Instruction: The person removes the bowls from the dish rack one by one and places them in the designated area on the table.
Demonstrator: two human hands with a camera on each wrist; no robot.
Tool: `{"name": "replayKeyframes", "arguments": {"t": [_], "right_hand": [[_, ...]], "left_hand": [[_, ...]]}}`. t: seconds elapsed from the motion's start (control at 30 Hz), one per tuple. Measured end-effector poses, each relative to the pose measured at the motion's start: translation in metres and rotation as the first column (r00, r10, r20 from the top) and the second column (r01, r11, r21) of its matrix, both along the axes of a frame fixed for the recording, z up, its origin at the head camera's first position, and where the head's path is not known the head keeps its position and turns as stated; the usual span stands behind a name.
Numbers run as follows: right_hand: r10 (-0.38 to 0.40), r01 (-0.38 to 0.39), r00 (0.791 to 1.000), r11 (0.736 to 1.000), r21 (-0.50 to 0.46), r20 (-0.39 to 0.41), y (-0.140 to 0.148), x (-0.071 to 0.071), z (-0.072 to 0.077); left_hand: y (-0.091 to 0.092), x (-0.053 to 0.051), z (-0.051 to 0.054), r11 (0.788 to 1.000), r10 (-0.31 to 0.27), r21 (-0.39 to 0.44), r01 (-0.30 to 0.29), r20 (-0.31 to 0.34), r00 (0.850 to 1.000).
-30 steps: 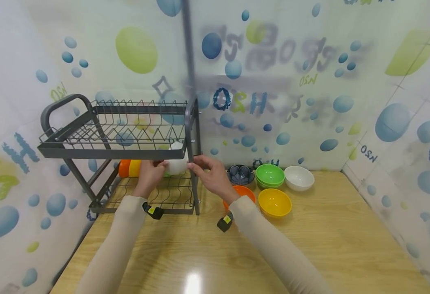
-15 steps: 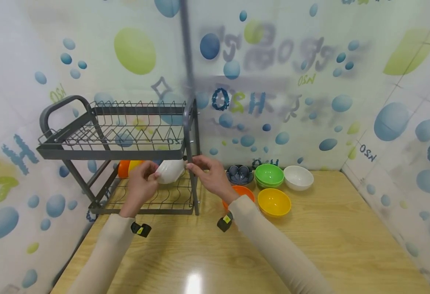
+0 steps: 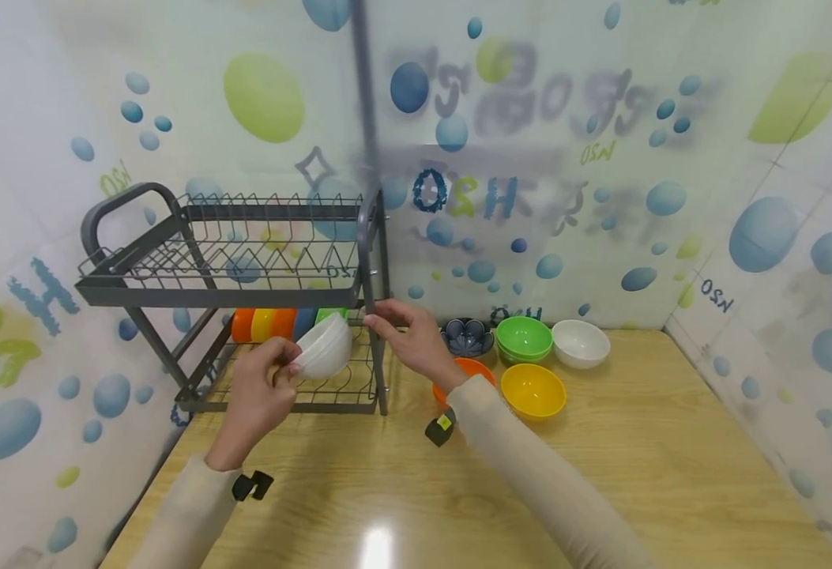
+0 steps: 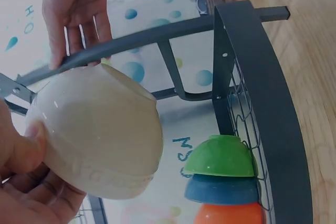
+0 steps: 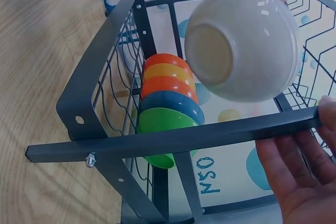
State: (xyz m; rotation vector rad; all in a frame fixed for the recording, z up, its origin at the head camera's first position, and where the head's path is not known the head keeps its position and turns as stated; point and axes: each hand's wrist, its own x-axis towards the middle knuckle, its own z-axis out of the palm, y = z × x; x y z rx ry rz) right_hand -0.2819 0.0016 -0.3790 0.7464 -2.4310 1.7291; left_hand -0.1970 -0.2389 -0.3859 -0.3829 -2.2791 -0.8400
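Observation:
My left hand [image 3: 259, 387] pinches the rim of a white bowl [image 3: 327, 348], which hangs tilted at the front of the dish rack's lower tier. The bowl's rounded outside and base ring face the camera in the right wrist view. My right hand [image 3: 416, 340] holds the right upright post of the dark dish rack [image 3: 224, 298], thumb on one side and fingers on the other. Behind the white bowl, several bowls stand on edge in a row on the lower tier: orange, yellow, orange, blue [image 5: 170, 106] and green [image 4: 220, 156].
Right of the rack, on the wooden table [image 3: 643, 474], stand a dark petal-patterned bowl [image 3: 467, 338], stacked green bowls [image 3: 524, 338], a white bowl [image 3: 581, 344], a yellow bowl [image 3: 532, 393] and an orange bowl [image 3: 474, 370] partly hidden by my right arm. The rack's upper tier overhangs the lower one.
My left hand has drawn the white bowl forward and down, away from the row, and tilted it. The blue and green bowls now show behind it. My right hand stays at the post.

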Motion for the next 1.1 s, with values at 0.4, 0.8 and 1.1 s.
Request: {"name": "replayKeyframes", "arguments": {"t": [0.4,0.8,1.1], "right_hand": [[0.078,-0.078,0.997,0.995,0.065,0.003,0.024,0.005,0.011],[0.220,-0.195,0.966,0.965,0.175,-0.139,0.078,0.029,0.032],[0.345,-0.225,0.894,0.898,0.379,-0.285,0.117,0.052,0.049]], "left_hand": [[0.013,0.029,0.005,0.980,-0.163,-0.145,0.139,-0.171,0.972],[0.039,0.036,0.005,0.935,-0.341,-0.159,0.317,-0.151,0.928],[0.061,0.029,0.008,0.885,-0.439,-0.256,0.388,-0.188,0.879]]}}
